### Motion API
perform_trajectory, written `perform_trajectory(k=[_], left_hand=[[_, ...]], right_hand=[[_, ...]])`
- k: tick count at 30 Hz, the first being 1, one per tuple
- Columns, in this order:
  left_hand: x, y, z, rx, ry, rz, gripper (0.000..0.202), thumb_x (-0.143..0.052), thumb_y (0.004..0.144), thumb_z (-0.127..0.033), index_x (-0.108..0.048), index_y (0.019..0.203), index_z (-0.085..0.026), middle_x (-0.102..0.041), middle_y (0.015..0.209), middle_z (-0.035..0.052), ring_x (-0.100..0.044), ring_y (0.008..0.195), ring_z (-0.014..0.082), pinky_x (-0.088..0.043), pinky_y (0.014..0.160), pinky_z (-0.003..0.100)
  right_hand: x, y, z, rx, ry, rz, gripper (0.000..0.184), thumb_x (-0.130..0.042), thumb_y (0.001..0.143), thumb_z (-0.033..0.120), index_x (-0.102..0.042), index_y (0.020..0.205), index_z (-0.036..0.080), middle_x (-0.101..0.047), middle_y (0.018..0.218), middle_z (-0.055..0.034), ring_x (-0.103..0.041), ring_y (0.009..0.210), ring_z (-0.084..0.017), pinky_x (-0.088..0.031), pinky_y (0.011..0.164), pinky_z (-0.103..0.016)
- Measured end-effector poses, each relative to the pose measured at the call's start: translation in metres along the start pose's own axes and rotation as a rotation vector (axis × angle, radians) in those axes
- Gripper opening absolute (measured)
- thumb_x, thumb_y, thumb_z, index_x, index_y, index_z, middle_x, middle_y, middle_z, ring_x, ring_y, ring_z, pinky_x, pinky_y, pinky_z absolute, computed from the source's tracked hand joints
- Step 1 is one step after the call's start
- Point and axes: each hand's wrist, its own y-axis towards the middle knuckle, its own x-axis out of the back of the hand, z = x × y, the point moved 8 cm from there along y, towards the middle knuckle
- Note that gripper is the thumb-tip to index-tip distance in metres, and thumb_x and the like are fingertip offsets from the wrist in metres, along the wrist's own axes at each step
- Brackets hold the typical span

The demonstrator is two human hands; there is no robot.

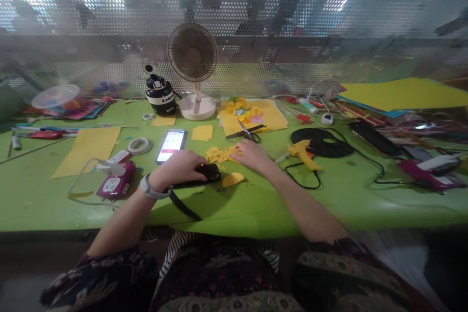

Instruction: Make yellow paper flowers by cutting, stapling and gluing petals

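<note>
My left hand [181, 170], with a pale watch band on its wrist, is closed around a black device [209, 172] with a dark strap that lies low on the table. My right hand [252, 156] has its fingers bent and closed on the edge of the yellow paper flowers [218, 154], between the two hands. A rounded yellow paper piece [233, 179] lies just below them. Behind my right hand are open scissors [249, 132]. To its right rests a yellow hot glue gun [302, 153] with a black cord. A lit phone [171, 146] lies beyond my left hand.
A fan [197, 107] and a dark bottle [161, 100] stand at the back of the green table [256, 209]. Yellow sheets [276, 113] carry more paper flowers. Purple power strips [116, 183] with cords sit left and right. A tape roll [139, 146] is left; a black disc [321, 142] right.
</note>
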Motion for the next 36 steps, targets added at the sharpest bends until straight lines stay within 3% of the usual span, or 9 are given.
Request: perform_trajectory(k=[6,12,15,18,23,26,31,36], left_hand=[[0.013,-0.008,-0.012,-0.043,0.017,0.026,0.038,-0.065,0.086,-0.049,-0.074,0.111,-0.022,-0.076,0.092,0.0075,-0.066,0.079,0.023,-0.035,0.063,0.029],[0.056,-0.012,-0.015,0.01,0.097,-0.095,0.038,-0.063,0.087,-0.05,-0.074,0.111,-0.023,-0.074,0.083,0.0052,-0.063,0.071,0.0208,-0.034,0.06,0.028],[0.081,0.008,-0.01,0.07,0.134,-0.214,0.039,-0.061,0.088,-0.05,-0.074,0.109,-0.021,-0.073,0.085,0.0081,-0.064,0.075,0.0233,-0.038,0.063,0.029],[0.092,0.048,-0.002,0.106,0.14,-0.293,0.041,-0.058,0.091,-0.046,-0.07,0.12,-0.019,-0.073,0.099,0.0118,-0.066,0.088,0.028,-0.043,0.071,0.033],[0.077,0.127,0.02,0.136,0.221,-0.236,0.034,-0.059,0.091,-0.032,-0.068,0.122,-0.02,-0.071,0.111,0.0143,-0.064,0.104,0.0303,-0.046,0.088,0.038],[0.065,0.156,0.031,0.139,0.236,-0.18,0.034,-0.06,0.09,-0.029,-0.067,0.121,-0.016,-0.069,0.114,0.0179,-0.062,0.11,0.033,-0.045,0.093,0.04],[0.054,0.176,0.039,0.123,0.216,-0.104,0.035,-0.058,0.091,-0.027,-0.066,0.124,-0.015,-0.069,0.116,0.0192,-0.062,0.111,0.0333,-0.048,0.091,0.04],[0.053,0.185,0.047,0.111,0.222,-0.116,0.036,-0.059,0.091,-0.028,-0.066,0.124,-0.015,-0.068,0.119,0.0193,-0.062,0.112,0.034,-0.047,0.092,0.04]], right_hand=[[-0.006,0.002,0.004,0.03,-0.096,0.002,0.026,-0.05,0.094,0.022,-0.07,0.109,0.013,-0.068,0.116,-0.0142,-0.063,0.106,-0.023,-0.043,0.079,-0.026],[-0.001,0.002,0.002,0.016,-0.089,-0.005,0.027,-0.047,0.092,0.017,-0.072,0.102,0.012,-0.071,0.108,-0.0139,-0.065,0.096,-0.022,-0.041,0.071,-0.027],[-0.002,0.002,0.002,0.01,-0.086,0.002,0.027,-0.048,0.092,0.022,-0.072,0.1,0.014,-0.071,0.107,-0.0131,-0.065,0.094,-0.023,-0.041,0.07,-0.027],[-0.003,0.001,0.003,0.016,-0.095,0.009,0.03,-0.046,0.093,0.022,-0.073,0.104,0.015,-0.072,0.107,-0.0135,-0.066,0.094,-0.023,-0.044,0.073,-0.028],[-0.003,-0.004,0.008,0.042,-0.112,0.017,0.033,-0.044,0.096,0.022,-0.072,0.11,0.014,-0.07,0.114,-0.0158,-0.064,0.106,-0.025,-0.047,0.08,-0.03],[-0.003,-0.005,0.009,0.05,-0.124,0.031,0.035,-0.041,0.099,0.021,-0.072,0.113,0.015,-0.069,0.115,-0.0157,-0.063,0.109,-0.024,-0.047,0.084,-0.028],[-0.005,-0.005,0.01,0.067,-0.137,0.058,0.036,-0.04,0.1,0.02,-0.071,0.117,0.015,-0.067,0.116,-0.0162,-0.063,0.11,-0.025,-0.048,0.087,-0.031],[-0.004,-0.007,0.011,0.078,-0.149,0.057,0.036,-0.039,0.1,0.019,-0.07,0.118,0.016,-0.067,0.117,-0.0162,-0.062,0.111,-0.026,-0.049,0.086,-0.031]])
